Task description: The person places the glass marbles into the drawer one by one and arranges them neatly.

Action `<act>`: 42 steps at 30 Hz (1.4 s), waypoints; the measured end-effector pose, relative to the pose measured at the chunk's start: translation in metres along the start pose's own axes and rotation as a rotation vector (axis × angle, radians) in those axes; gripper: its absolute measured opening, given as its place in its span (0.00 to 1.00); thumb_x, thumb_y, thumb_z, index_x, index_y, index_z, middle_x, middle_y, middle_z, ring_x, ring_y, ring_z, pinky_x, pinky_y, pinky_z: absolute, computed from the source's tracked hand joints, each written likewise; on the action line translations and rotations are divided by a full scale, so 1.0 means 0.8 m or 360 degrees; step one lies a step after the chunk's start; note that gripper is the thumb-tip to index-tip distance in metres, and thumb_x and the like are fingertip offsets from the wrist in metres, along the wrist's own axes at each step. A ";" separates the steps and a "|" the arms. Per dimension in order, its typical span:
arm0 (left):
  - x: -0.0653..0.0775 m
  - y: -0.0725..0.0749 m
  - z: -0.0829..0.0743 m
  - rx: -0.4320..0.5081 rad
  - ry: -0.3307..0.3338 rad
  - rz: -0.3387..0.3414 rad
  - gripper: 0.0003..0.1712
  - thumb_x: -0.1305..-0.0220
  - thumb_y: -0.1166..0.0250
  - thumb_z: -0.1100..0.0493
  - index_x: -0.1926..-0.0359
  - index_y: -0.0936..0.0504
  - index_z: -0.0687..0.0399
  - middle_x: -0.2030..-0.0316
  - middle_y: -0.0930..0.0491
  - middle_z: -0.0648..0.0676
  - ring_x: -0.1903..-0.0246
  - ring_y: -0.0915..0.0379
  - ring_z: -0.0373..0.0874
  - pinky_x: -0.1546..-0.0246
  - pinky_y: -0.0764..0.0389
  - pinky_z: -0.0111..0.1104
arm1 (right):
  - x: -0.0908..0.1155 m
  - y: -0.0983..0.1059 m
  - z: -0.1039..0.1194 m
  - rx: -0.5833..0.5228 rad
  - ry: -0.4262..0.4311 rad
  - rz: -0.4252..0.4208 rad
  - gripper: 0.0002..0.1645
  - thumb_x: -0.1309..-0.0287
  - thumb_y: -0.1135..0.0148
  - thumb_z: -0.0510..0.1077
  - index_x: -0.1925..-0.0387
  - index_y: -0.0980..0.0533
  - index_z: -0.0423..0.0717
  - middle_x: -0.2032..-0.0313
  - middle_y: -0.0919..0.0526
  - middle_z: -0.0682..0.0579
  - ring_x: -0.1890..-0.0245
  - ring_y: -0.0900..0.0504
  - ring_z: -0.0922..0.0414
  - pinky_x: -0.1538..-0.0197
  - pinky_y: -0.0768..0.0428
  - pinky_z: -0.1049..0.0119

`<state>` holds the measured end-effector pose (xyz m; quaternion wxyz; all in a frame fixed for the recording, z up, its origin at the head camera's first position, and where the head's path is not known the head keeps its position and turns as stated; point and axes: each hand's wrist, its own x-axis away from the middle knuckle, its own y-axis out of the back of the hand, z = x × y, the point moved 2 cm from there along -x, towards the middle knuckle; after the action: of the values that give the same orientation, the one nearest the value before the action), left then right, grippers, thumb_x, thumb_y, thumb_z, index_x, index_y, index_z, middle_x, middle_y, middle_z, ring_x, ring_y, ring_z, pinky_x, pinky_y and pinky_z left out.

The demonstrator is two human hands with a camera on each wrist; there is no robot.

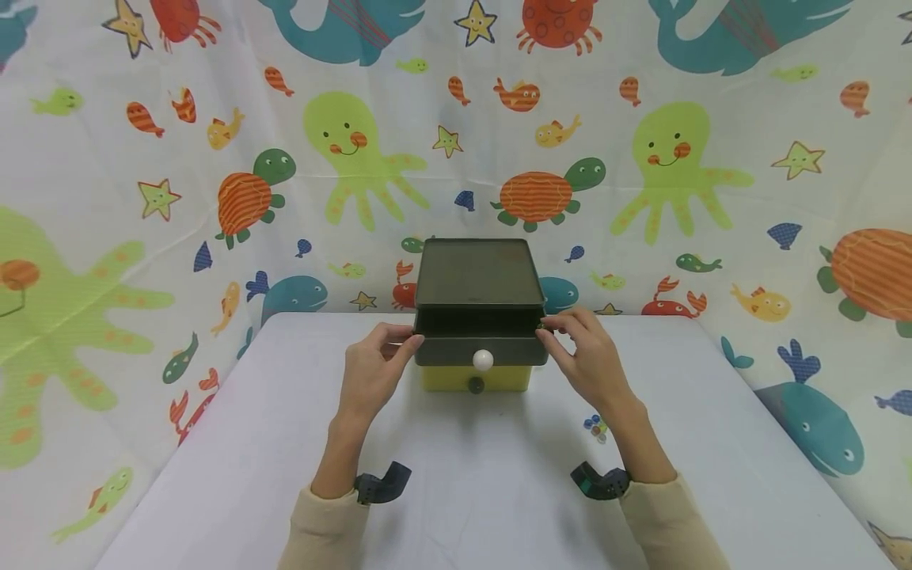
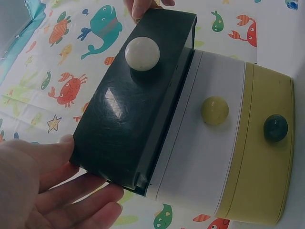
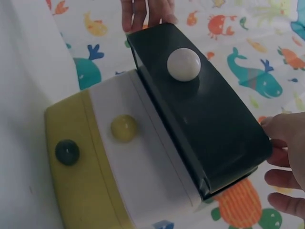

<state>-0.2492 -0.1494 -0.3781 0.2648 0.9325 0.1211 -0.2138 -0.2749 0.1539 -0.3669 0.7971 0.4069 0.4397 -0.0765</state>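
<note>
- Three stacked drawers make up a small plastic chest at the far middle of a matte grey table.
- Top drawer: glossy dark green, pulled out, round white knob; its inside is not visible.
- Left hand and right hand pinch its two ends.

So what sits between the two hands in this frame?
The dark green top drawer, pulled out of the small chest. The left hand and right hand hold its two ends, clearest in the head view.
</note>
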 end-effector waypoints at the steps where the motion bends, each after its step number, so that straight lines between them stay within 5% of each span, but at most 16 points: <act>1: 0.000 0.000 0.000 -0.0003 -0.0003 -0.0001 0.18 0.34 0.32 0.50 0.49 0.17 0.55 0.54 0.12 0.54 0.61 0.14 0.47 0.57 0.13 0.39 | 0.000 0.000 0.000 0.0003 0.0001 0.0004 0.15 0.41 0.28 0.41 0.53 0.17 0.40 0.59 0.18 0.48 0.56 0.19 0.54 0.55 0.13 0.57; 26: 0.000 -0.001 0.000 -0.0010 -0.0023 -0.0005 0.18 0.33 0.32 0.50 0.49 0.17 0.56 0.54 0.12 0.55 0.61 0.13 0.47 0.57 0.12 0.40 | 0.001 0.000 0.000 0.0030 -0.0014 0.0045 0.17 0.41 0.28 0.41 0.51 0.18 0.39 0.57 0.19 0.48 0.56 0.19 0.55 0.56 0.13 0.58; 42: 0.000 0.001 0.001 -0.0014 -0.0028 -0.0009 0.18 0.34 0.32 0.50 0.49 0.17 0.55 0.55 0.12 0.54 0.61 0.13 0.47 0.57 0.12 0.39 | 0.009 0.005 0.001 0.0001 -0.0019 -0.0006 0.21 0.45 0.26 0.40 0.50 0.19 0.40 0.55 0.18 0.48 0.58 0.18 0.53 0.54 0.19 0.78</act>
<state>-0.2491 -0.1502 -0.3784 0.2694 0.9290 0.1225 -0.2223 -0.2679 0.1577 -0.3697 0.7994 0.4058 0.4356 -0.0807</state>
